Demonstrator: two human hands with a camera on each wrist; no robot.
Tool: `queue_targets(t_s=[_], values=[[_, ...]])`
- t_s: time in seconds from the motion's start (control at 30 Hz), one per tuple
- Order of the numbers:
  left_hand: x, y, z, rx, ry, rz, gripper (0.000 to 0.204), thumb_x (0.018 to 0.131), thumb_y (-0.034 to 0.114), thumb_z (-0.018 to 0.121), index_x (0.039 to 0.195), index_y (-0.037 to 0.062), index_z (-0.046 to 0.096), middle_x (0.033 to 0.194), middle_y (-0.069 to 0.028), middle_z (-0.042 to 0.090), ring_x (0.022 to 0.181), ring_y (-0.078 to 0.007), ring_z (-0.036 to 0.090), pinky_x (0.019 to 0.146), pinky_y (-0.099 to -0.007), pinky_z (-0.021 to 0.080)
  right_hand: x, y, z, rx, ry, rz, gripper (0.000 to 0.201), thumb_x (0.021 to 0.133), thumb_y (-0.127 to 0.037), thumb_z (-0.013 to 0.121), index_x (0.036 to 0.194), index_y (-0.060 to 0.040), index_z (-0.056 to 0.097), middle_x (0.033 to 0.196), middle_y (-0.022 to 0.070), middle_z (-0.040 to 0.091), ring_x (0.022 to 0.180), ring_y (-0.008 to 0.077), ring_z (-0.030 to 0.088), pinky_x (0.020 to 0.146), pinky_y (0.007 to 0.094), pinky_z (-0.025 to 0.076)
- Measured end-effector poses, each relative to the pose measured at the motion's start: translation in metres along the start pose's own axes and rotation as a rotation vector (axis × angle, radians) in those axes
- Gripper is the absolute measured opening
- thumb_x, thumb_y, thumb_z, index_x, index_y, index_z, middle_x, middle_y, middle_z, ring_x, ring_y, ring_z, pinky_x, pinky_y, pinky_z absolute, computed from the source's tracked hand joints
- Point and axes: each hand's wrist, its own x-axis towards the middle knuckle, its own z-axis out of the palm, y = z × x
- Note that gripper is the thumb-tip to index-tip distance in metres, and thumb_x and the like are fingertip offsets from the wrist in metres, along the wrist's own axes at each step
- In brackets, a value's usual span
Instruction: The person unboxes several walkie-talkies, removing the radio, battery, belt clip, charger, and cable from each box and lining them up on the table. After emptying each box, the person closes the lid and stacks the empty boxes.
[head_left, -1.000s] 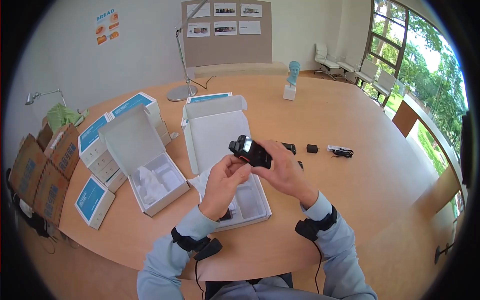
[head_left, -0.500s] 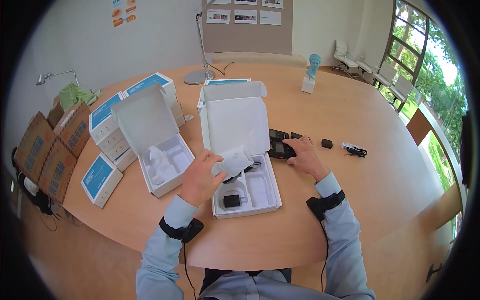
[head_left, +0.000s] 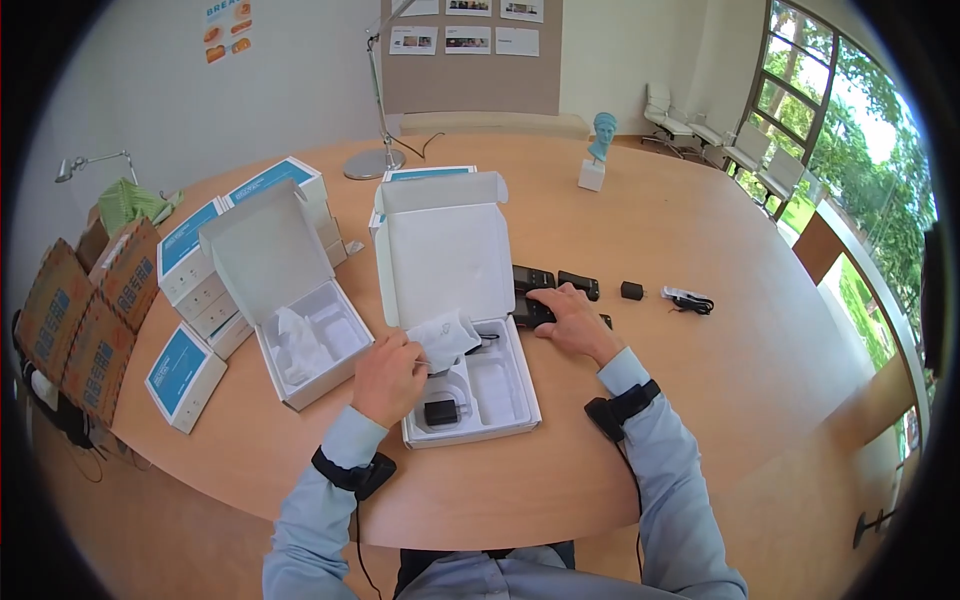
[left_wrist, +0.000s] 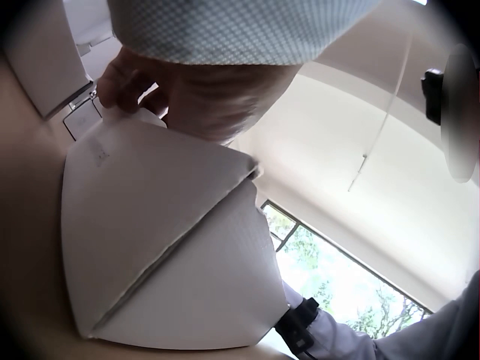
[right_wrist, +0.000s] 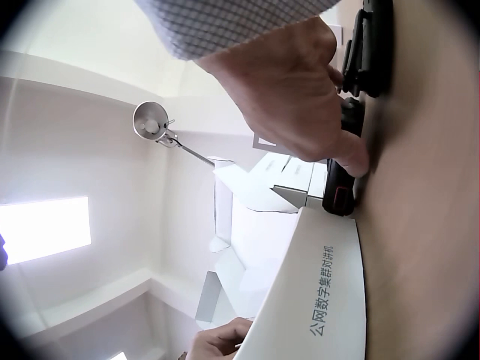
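Note:
My left hand (head_left: 390,382) pinches a white plastic bag (head_left: 446,338) over the left side of an open white box (head_left: 475,437). Inside that box, a black charger plug (head_left: 440,412) sits in a molded tray, with a bit of dark cable behind it. Beside the box, my right hand (head_left: 578,325) holds a black walkie-talkie (head_left: 526,313) flat on the table; the right wrist view shows the thumb along its edge, near a red-outlined detail (right_wrist: 341,196). A second walkie-talkie (head_left: 533,279) lies just behind it.
Right of the walkie-talkies are a black block (head_left: 578,286), a black plug (head_left: 632,290) and a bundled cable (head_left: 690,302). Another open box (head_left: 335,382) stands left, before stacked boxes (head_left: 190,245). A lamp base (head_left: 374,164) and small bust (head_left: 603,140) are farther back.
A second ago both hands held the walkie-talkie above the box. It has since gone down on the table at right, under the right hand; the left hand has moved left with the bag.

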Motion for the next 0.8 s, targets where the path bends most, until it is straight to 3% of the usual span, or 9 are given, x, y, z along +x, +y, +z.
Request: queue_targets(t_s=[0.1,0.2,0.33,0.47,0.53,0.67,0.8], values=[[-0.001,-0.003,0.002,0.013,-0.005,-0.010,0.005,0.080,0.010,0.068,0.080,0.0054,0.069,0.092,-0.0133,0.065,0.092,-0.0364,0.065,0.078,-0.0479,0.053,-0.001,0.007,0.005,0.059,-0.056,0.040,0.067,0.077,-0.021,0.083,0.139,-0.0121,0.061,0.123,0.0191,0.064,0.118,0.0373,0.056,0.105,0.0466,0.045],[-0.002,-0.007,0.000,0.009,-0.015,-0.031,0.005,0.079,0.010,0.067,0.079,0.0046,0.068,0.089,-0.0146,0.065,0.088,-0.0380,0.065,0.076,-0.0488,0.053,-0.003,0.002,-0.004,0.042,-0.116,0.086,0.068,0.076,-0.023,0.083,0.140,-0.0132,0.061,0.124,0.0192,0.064,0.117,0.0376,0.056,0.105,0.0467,0.045],[-0.002,-0.010,-0.006,-0.010,-0.043,-0.061,0.007,0.078,0.010,0.067,0.079,0.0033,0.068,0.088,-0.0154,0.065,0.087,-0.0388,0.065,0.076,-0.0490,0.053,-0.009,0.007,-0.016,0.118,-0.121,0.004,0.068,0.074,-0.020,0.079,0.139,-0.0093,0.060,0.133,0.0166,0.063,0.123,0.0371,0.055,0.108,0.0457,0.044],[-0.002,-0.017,-0.007,-0.008,-0.031,-0.061,0.007,0.078,0.010,0.067,0.078,0.0034,0.068,0.088,-0.0154,0.065,0.087,-0.0384,0.065,0.076,-0.0486,0.053,-0.025,0.037,-0.039,0.034,-0.004,-0.010,0.071,0.073,-0.019,0.078,0.140,-0.0075,0.059,0.136,0.0148,0.063,0.128,0.0368,0.053,0.112,0.0444,0.043],[-0.003,-0.019,-0.009,0.010,-0.028,-0.065,0.007,0.077,0.010,0.068,0.078,0.0036,0.068,0.088,-0.0152,0.065,0.086,-0.0379,0.065,0.076,-0.0484,0.053,-0.037,0.045,-0.052,0.054,-0.112,0.161,0.068,0.073,-0.018,0.077,0.138,-0.0070,0.061,0.135,0.0151,0.063,0.131,0.0369,0.051,0.114,0.0430,0.042],[-0.002,-0.020,-0.009,0.013,-0.047,-0.079,0.006,0.077,0.010,0.068,0.078,0.0041,0.068,0.088,-0.0148,0.065,0.086,-0.0374,0.066,0.076,-0.0480,0.053,-0.043,0.063,-0.039,-0.002,-0.160,0.173,0.062,0.075,-0.017,0.078,0.135,-0.0062,0.065,0.134,0.0151,0.063,0.130,0.0364,0.052,0.113,0.0422,0.043],[-0.002,-0.017,-0.014,-0.002,-0.014,-0.091,0.007,0.079,0.011,0.069,0.080,0.0050,0.070,0.088,-0.0133,0.066,0.086,-0.0366,0.066,0.075,-0.0469,0.054,-0.036,0.060,-0.031,0.032,-0.095,0.145,0.057,0.076,-0.016,0.078,0.131,-0.0057,0.067,0.132,0.0160,0.064,0.128,0.0366,0.054,0.112,0.0429,0.044]])
